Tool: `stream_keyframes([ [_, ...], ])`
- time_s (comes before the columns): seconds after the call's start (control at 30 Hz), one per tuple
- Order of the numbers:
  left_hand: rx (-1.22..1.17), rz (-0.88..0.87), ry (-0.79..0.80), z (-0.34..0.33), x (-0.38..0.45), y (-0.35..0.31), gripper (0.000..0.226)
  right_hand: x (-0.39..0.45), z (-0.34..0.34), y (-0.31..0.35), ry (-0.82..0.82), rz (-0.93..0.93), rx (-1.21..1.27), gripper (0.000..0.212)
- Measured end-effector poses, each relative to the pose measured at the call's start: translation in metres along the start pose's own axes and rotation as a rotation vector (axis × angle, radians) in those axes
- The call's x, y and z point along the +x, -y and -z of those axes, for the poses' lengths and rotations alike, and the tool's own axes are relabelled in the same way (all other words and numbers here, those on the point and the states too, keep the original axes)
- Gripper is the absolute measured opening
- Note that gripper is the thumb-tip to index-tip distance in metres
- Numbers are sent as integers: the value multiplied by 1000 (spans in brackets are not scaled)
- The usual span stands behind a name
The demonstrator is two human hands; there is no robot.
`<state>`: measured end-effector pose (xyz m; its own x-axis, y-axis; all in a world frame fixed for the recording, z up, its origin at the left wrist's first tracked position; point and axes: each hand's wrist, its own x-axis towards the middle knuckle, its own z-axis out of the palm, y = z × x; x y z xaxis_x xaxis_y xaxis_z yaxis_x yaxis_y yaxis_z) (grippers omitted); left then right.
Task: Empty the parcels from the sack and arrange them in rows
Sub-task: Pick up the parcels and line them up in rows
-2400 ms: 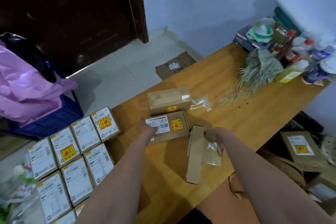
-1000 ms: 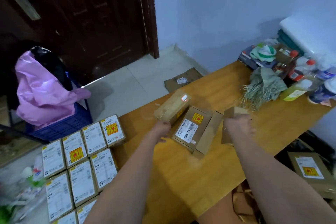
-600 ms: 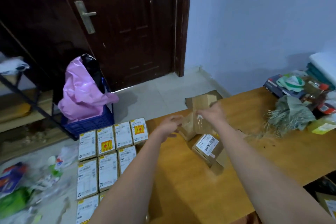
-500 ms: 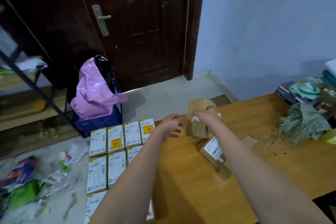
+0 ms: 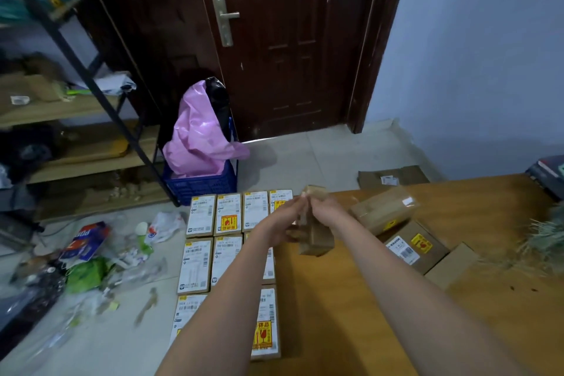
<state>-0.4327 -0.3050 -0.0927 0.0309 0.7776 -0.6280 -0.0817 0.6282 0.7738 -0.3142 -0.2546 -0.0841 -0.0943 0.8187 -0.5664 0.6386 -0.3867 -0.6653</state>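
Brown cardboard, a small plain box (image 5: 316,232), is up in both hands above the near-left edge of the orange-brown wooden table (image 5: 351,314). Right hand (image 5: 328,210) has fingers curled round the box's upper part; left hand (image 5: 282,220) closes on its left side w/ fingers bent, though blur hides exactly where the tips sit. Box is tilted, roughly upright, touching nothing but the hands.

On the table, right of the hands: a tape-wrapped brown parcel (image 5: 384,210) leaning on a brown parcel w/ white label and yellow sticker (image 5: 416,247), plus a bare cardboard piece (image 5: 451,265) just beside it. On the grey tiled floor (image 5: 305,159), white-labelled flat parcels (image 5: 227,217) lie in tidy rows, edges touching, next to the table. No sack that I can identify for sure.

Step in hand, I'd say: sorting one box, rows already well along. Next move prob. needs the box turned label-up and set flush at the end of a row w/o nudging its neighbours.
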Motion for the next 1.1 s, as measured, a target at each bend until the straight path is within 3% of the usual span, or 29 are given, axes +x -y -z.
stream_keyframes([
  [0.07,-21,22,-23,6,0,6,79,-4,-7,2,94,-39,203,55],
  [0.13,-44,30,-66,12,2,14,86,-3,-9,-1,176,-38,322,37],
  [0.2,-89,24,-127,20,5,20,75,-1,-10,-8,241,-6,344,32],
  [0.47,-203,66,-173,34,19,32,41,19,-3,-35,274,-132,293,68],
  [0.6,-274,46,-151,31,32,27,36,32,3,-38,424,-149,390,42],
  [0.67,-242,41,-150,28,41,26,42,39,6,-38,431,-137,381,42],
  [0.77,-79,13,-196,26,57,23,53,53,9,-36,393,-147,338,48],
  [0.93,608,-164,-382,34,86,18,40,90,14,-28,160,-116,191,47],
  [1.1,884,-182,-506,55,116,25,46,120,19,-14,110,-146,113,33],
])
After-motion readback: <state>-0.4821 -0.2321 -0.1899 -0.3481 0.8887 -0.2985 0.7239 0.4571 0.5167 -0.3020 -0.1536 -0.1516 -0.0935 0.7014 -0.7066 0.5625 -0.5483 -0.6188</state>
